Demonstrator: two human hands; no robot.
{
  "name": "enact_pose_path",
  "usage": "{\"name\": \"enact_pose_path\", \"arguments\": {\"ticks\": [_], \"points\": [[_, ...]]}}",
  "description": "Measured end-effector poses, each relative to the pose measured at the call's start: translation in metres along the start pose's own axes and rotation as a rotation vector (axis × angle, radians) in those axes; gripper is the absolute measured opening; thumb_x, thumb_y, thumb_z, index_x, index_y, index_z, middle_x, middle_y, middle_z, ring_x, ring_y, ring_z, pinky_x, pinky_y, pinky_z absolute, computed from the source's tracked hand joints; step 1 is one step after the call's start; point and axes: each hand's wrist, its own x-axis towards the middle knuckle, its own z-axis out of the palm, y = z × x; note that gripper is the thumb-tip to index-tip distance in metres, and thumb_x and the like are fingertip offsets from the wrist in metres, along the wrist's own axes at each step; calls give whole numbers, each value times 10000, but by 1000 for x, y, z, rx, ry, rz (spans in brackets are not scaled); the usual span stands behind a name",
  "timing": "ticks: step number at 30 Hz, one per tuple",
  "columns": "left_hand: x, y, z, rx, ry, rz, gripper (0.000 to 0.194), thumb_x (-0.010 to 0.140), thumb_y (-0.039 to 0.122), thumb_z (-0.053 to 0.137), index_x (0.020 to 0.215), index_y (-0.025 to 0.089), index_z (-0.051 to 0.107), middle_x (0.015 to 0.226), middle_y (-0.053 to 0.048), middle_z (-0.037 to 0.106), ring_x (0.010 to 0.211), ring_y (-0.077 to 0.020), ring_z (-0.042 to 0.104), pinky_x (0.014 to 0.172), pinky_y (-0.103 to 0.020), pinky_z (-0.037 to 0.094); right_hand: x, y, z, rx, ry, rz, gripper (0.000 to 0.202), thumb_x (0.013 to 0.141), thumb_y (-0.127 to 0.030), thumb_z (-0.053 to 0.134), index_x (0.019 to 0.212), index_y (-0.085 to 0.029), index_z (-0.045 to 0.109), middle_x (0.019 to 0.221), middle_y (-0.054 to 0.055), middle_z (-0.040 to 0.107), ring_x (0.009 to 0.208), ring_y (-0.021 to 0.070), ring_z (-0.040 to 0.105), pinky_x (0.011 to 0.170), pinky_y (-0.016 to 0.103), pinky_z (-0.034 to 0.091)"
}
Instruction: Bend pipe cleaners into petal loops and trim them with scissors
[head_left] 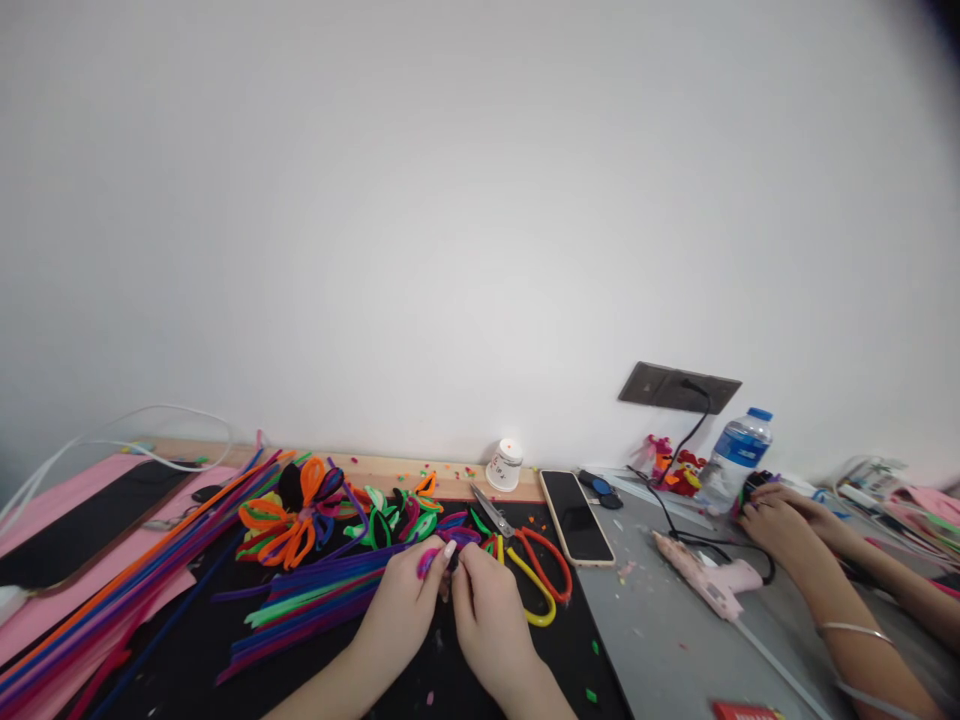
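Observation:
My left hand (401,598) and my right hand (491,612) meet over the black mat (450,690), fingers pinched together. Between them is a small purple and magenta pipe cleaner loop (427,563), partly hidden by the fingers. To the left lies a bundle of cut purple, blue and green pipe cleaners (315,605). Behind it sit orange pipe cleaner loops (300,520) bound like a flower, and green looped pieces (382,520). Scissors (551,575) with red and yellow handles rest just right of my right hand, blades apart.
A paper cup (505,465) stands upside down by the wall. Right of the scissors lie a phone (577,515) and a pink glue gun (709,580). A co-worker's hands (780,520) work near a water bottle (735,455). Long pipe cleaners (150,560) and a dark phone (90,520) lie left.

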Motion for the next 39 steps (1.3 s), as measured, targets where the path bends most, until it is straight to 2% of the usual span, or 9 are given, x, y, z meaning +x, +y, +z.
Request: {"name": "enact_pose_path", "arguments": {"ticks": [18, 20, 22, 26, 29, 32, 35, 37, 39], "points": [[11, -6, -7, -2, -45, -57, 279, 866, 361, 350, 771, 175, 535, 499, 43, 524, 463, -140, 541, 500, -230, 423, 5, -16, 4, -207, 90, -60, 201, 841, -139, 333, 700, -168, 474, 608, 17, 546, 535, 131, 523, 474, 216, 282], [12, -9, -8, -5, -49, -45, 276, 872, 354, 335, 803, 173, 532, 514, 39, 536, 472, -141, 552, 499, -228, 434, 7, -18, -30, -230, 225, -125, 256, 856, -197, 343, 633, -177, 467, 539, -7, 498, 476, 114, 476, 447, 214, 242], [13, -11, -9, 10, -55, -28, 282, 881, 342, 310, 828, 173, 530, 525, 36, 543, 479, -139, 558, 508, -227, 440, 7, -3, -91, -236, 285, -148, 313, 882, -278, 325, 617, -192, 468, 524, -18, 454, 484, 114, 454, 456, 221, 223], [13, -13, -10, 73, -58, 5, 300, 891, 332, 274, 827, 177, 523, 505, 42, 519, 474, -136, 546, 515, -225, 430, -3, 82, -239, -358, 508, -207, 376, 868, -233, 280, 514, -242, 406, 464, -11, 310, 458, 133, 335, 467, 288, 174], [13, -11, -11, 116, -63, -8, 318, 895, 336, 244, 832, 181, 515, 479, 50, 489, 455, -136, 527, 492, -220, 413, -11, 135, -291, -504, 568, -167, 359, 847, -190, 314, 504, -244, 405, 505, -2, 295, 479, 136, 310, 497, 324, 184], [13, -9, -12, 190, -77, -32, 335, 901, 332, 196, 872, 185, 495, 483, 52, 473, 436, -135, 506, 468, -215, 390, -11, 125, -275, -408, 550, -157, 415, 888, -188, 252, 514, -236, 423, 494, -4, 331, 494, 121, 387, 496, 311, 251], [14, -8, -15, 382, -82, -12, 324, 907, 308, 162, 883, 197, 466, 524, 39, 487, 459, -136, 506, 479, -212, 366, -7, 74, -218, -210, 384, -46, 455, 942, -213, 165, 724, -211, 564, 698, 17, 546, 667, 117, 542, 559, 261, 396], [14, -9, -17, 514, -78, 11, 302, 908, 282, 163, 854, 204, 450, 543, 30, 491, 489, -139, 514, 500, -213, 354, -4, 43, -173, -186, 305, -41, 252, 898, -299, 415, 1019, -118, 542, 972, 38, 566, 835, 168, 571, 702, 326, 480], [14, -9, -19, 580, -72, 14, 283, 904, 257, 171, 824, 206, 437, 545, 26, 488, 496, -142, 514, 502, -212, 339, -3, 21, -131, -167, 240, -32, 269, 863, -289, 494, 1100, -162, 511, 1102, 66, 536, 923, 187, 557, 771, 370, 479]]}}
